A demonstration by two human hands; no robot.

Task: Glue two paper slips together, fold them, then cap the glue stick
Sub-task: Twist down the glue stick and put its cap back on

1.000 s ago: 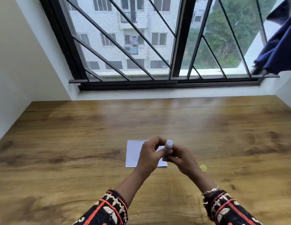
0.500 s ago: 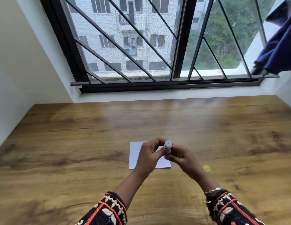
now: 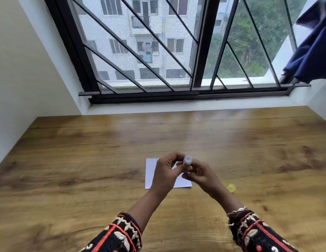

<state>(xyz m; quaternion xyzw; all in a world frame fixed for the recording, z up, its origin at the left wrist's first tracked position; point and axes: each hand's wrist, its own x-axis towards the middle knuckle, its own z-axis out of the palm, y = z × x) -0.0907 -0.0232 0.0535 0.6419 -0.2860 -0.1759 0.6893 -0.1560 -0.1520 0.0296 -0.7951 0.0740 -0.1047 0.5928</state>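
Both hands, left point(image 3: 165, 176) and right point(image 3: 199, 174), pinch the uncapped glue stick point(image 3: 187, 160) above the paper point(image 3: 149, 171). Risk: yellow cap point(image 3: 231, 188), loose near the right forearm, gets knocked off the table point(image 3: 85, 160).

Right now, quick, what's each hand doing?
Left hand: closed, pinching the glue stick near its top.
Right hand: closed, holding the glue stick's body.

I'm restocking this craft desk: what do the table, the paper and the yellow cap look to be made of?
Table: wood or wood-look laminate, semi-gloss; brown grain streaks and a soft reflection of the window. Paper: thin white matte sheet lying flat, partly hidden by the hands. Yellow cap: probably plastic, slightly translucent, small and rounded; too blurred to be sure.
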